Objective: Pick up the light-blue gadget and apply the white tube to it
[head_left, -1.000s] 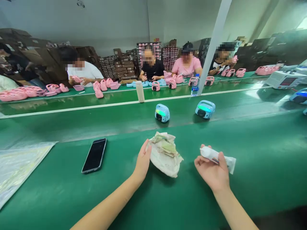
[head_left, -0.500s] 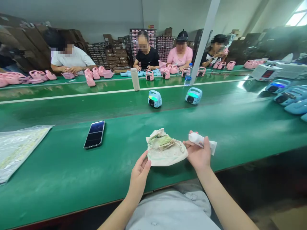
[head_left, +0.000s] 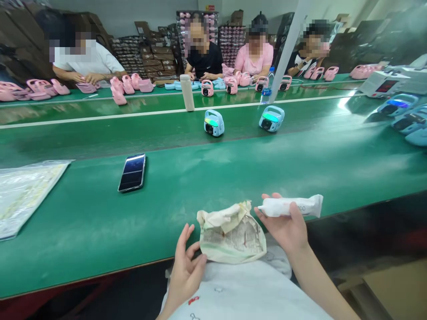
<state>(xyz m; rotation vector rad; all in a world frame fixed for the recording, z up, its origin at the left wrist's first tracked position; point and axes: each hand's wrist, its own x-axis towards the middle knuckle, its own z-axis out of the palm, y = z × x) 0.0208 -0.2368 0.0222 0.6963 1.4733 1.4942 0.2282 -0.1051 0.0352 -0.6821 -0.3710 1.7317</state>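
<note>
— What's that you have in your right hand (head_left: 286, 229)?

— You grip a white squeeze tube (head_left: 291, 206), lying almost level, its nozzle end pointing left and its flat crimped end out to the right, just over the near edge of the green worktop (head_left: 233, 178).

— And the rag?

— Your crumpled cloth (head_left: 231, 233), off-white with greenish and brown stains, hangs over that same near edge, bunched at the top. Your left hand (head_left: 186, 266) touches its lower left corner with spread fingers.
</note>
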